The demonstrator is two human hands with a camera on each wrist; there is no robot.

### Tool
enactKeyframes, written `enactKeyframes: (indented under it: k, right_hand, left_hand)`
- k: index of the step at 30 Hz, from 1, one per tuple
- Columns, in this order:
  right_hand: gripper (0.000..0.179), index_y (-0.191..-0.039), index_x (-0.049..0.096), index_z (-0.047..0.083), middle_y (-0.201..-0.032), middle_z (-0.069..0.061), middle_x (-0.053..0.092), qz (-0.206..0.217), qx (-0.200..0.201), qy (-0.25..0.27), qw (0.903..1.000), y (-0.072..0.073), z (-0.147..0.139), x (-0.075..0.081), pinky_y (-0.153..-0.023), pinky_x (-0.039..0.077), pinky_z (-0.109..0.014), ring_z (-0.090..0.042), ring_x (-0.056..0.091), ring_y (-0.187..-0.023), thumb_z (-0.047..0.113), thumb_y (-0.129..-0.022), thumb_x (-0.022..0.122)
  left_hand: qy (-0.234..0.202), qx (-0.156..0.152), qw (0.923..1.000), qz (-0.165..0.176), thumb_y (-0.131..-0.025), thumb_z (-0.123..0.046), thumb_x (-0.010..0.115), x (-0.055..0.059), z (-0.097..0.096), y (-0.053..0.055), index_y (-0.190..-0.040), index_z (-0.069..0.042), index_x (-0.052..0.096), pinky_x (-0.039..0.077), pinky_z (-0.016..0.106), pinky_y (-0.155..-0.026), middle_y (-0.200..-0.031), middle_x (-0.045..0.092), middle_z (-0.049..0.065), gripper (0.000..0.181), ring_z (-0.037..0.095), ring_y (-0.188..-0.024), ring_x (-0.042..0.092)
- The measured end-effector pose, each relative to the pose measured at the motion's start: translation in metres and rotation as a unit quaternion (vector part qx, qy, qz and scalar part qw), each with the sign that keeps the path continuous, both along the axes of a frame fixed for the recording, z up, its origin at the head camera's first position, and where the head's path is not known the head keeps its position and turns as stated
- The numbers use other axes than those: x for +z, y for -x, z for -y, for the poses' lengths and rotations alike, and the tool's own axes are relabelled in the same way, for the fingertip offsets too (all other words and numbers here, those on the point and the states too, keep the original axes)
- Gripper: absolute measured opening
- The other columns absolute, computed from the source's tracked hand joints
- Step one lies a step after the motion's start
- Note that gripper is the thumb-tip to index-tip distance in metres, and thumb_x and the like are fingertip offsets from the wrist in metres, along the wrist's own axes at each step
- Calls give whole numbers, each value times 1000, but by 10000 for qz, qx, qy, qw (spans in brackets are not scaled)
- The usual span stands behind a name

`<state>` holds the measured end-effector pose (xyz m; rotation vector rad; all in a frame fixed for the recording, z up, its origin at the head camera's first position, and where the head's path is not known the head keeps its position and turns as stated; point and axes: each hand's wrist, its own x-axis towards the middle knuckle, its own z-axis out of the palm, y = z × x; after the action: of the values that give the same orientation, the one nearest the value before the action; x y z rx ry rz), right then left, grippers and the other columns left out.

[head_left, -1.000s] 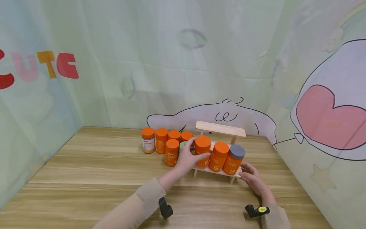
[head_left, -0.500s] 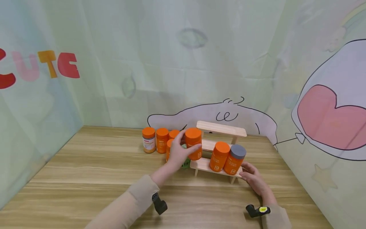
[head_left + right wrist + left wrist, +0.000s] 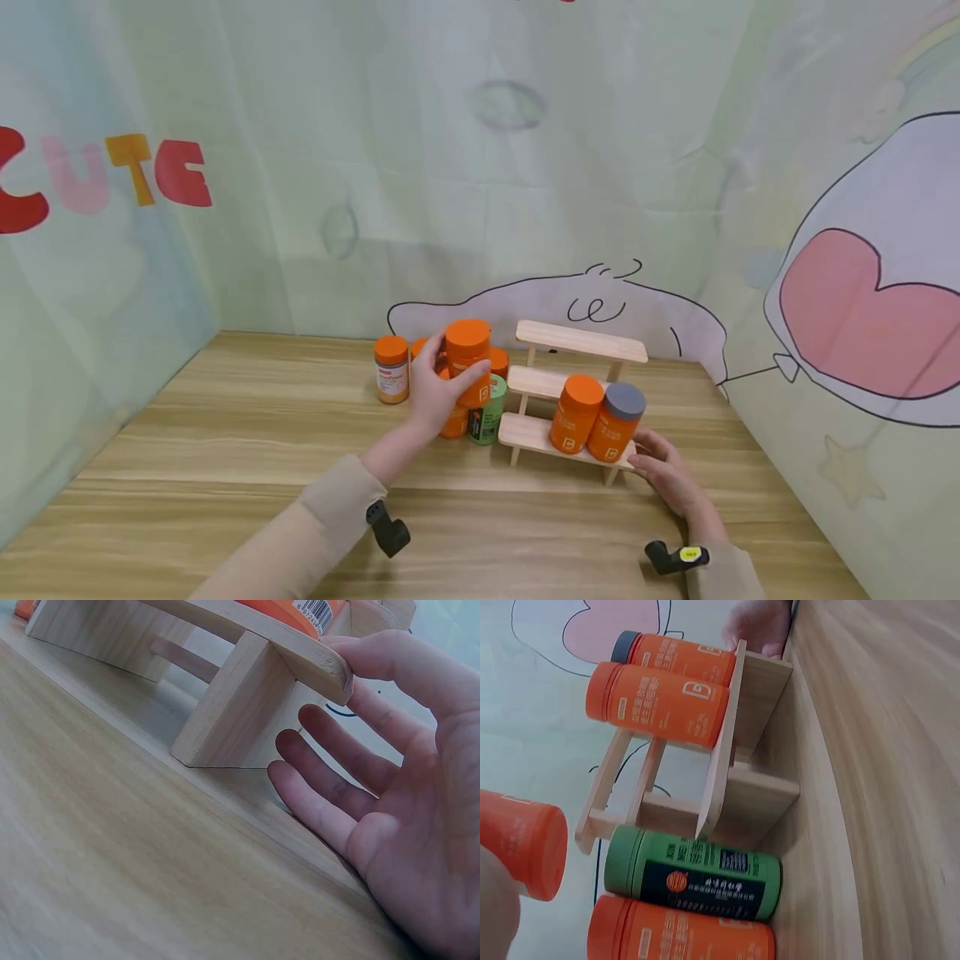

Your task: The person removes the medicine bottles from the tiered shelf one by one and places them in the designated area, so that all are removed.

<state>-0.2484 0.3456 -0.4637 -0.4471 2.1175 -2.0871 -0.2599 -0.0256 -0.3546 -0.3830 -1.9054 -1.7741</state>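
Observation:
In the head view my left hand [image 3: 437, 390] grips an orange-lidded jar [image 3: 468, 360] by its sides, raised in front of a group of jars. The left wrist view catches only the base end of that orange jar [image 3: 529, 844]. A three-step wooden display rack [image 3: 525, 432] stands to the right, bearing an orange-lidded jar [image 3: 577, 414] and a grey-lidded orange jar [image 3: 617, 422] on its lowest step. My right hand [image 3: 670, 477] pinches the right end of that step; in the right wrist view the thumb lies over the edge and the other fingers curve loosely below.
Left of the rack, a green jar [image 3: 489, 410] stands beside several orange jars, partly hidden behind my left hand. A white-labelled jar [image 3: 392, 371] stands at the group's left end. Printed cloth walls [image 3: 300, 208] enclose the wooden table [image 3: 247, 467].
My left hand has lifted the orange-lidded jar off the left part of the rack's lowest step and carried it left, over the group. My right hand has stayed at the rack's end.

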Motion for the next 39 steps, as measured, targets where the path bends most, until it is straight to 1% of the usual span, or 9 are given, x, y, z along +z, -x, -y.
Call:
enactKeyframes:
  k: [3, 6, 9, 12, 19, 24, 29, 33, 39]
  right_hand:
    - [39, -111, 61, 34, -115, 19, 58, -14, 42, 42, 10000, 0, 0, 0, -86, 49, -19, -4, 52, -103, 1, -95, 49]
    - [39, -109, 61, 34, -114, 19, 58, 17, -31, 69, 10000, 0, 1, 0, -85, 49, -19, -4, 51, -103, 0, -94, 50]
    - [38, -108, 61, 35, -112, 19, 58, 57, -111, 67, 9999, -1, 2, 0, -85, 49, -19, -5, 50, -102, 1, -94, 51]
    - [36, -108, 61, 34, -112, 18, 58, 57, -113, 85, 9999, -1, 3, 0, -84, 49, -19, -6, 50, -103, 2, -94, 53]
    - [37, -108, 62, 34, -113, 18, 58, 33, -80, 116, 9999, -1, 2, 0, -85, 49, -19, -5, 50, -103, 2, -94, 53]
    - [37, -107, 61, 35, -112, 19, 57, 103, -189, 56, 9998, -2, 3, 0, -85, 49, -19, -4, 49, -103, 2, -94, 52]
    - [37, -107, 61, 34, -112, 18, 57, 132, -223, 25, 9997, -2, 3, 0, -85, 49, -20, -5, 48, -103, 1, -94, 52]
    - [36, -109, 61, 34, -114, 18, 57, 88, -145, 3, 9999, -1, 2, 0, -86, 49, -20, -5, 49, -104, 2, -94, 51]
    - [38, -110, 60, 34, -115, 19, 56, 78, -90, -16, 9999, 1, 0, -1, -87, 48, -19, -4, 50, -105, 1, -95, 49]
  left_hand:
    - [24, 173, 9998, 75, -79, -10, 77, 1, 9, 1, -133, -2, 55, 49, 24, -86, -120, 62, 16, 59, 23, -104, 57]
    - [-26, 206, 9995, 243, -81, -14, 77, -1, 19, 3, -136, -5, 53, 48, 25, -86, -124, 60, 13, 61, 21, -105, 54]
    - [-91, 214, 9992, 325, -82, -16, 78, -4, 29, 6, -136, -6, 52, 46, 25, -88, -124, 59, 12, 61, 16, -105, 52]
    - [-236, 269, 9988, 321, -82, -11, 77, -11, 39, 9, -135, -2, 51, 44, 23, -88, -123, 58, 14, 60, 12, -103, 52]
    - [-389, 815, 9948, 463, -81, -6, 76, -23, 55, 12, -137, 2, 49, 44, 15, -80, -122, 60, 18, 62, 6, -95, 52]
    - [-251, 833, 9950, 487, -81, -7, 76, -29, 64, 12, -136, 2, 48, 42, 19, -85, -125, 59, 19, 63, 6, -99, 50]
    - [-116, 858, 9947, 560, -80, -6, 78, -38, 69, 12, -135, 1, 50, 41, 17, -83, -123, 59, 19, 62, 3, -97, 49]
    - [1, 921, 9923, 830, -80, -7, 79, -47, 72, 16, -138, -1, 50, 44, 21, -86, -123, 60, 20, 65, 10, -101, 51]
    - [217, 651, 9881, 1378, -82, -9, 78, -55, 69, 21, -142, 2, 41, 42, 44, -105, -136, 52, 22, 71, 32, -121, 50]
